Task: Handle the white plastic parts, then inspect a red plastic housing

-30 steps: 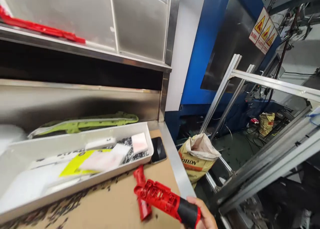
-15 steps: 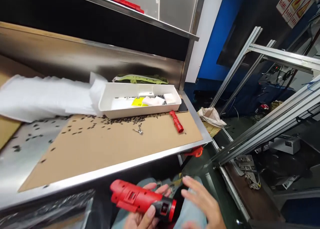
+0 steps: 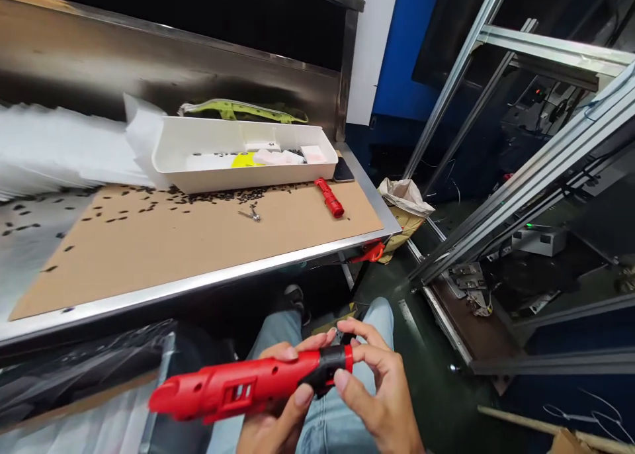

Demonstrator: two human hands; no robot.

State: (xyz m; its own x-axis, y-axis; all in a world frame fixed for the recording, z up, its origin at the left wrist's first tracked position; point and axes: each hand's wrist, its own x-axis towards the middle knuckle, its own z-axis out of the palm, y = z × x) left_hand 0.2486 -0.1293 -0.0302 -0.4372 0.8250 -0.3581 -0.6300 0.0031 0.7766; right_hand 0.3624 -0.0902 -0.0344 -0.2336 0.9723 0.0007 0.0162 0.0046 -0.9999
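Over my lap I hold a long red plastic housing (image 3: 233, 391) with a black end collar (image 3: 328, 368). My left hand (image 3: 278, 408) grips it from below, thumb on the black collar. My right hand (image 3: 380, 391) pinches the black end with thumb and fingers. A second, smaller red part (image 3: 329, 198) lies on the cardboard sheet (image 3: 198, 235) covering the steel workbench (image 3: 208, 283). A small metal piece (image 3: 252, 213) lies near the sheet's middle.
A white tray (image 3: 233, 166) with white and yellow bits stands at the back of the bench, black specks scattered before it. A green part (image 3: 243, 112) lies behind it, a phone (image 3: 342, 170) beside it. White foam sheets (image 3: 64, 149) lie left. Aluminium frame rails (image 3: 520, 196) and a sack (image 3: 404, 206) stand right.
The red housing came off the bench down to my lap. My right hand, apart from it half a second ago, now pinches its black end. The view pulled back from the bench.
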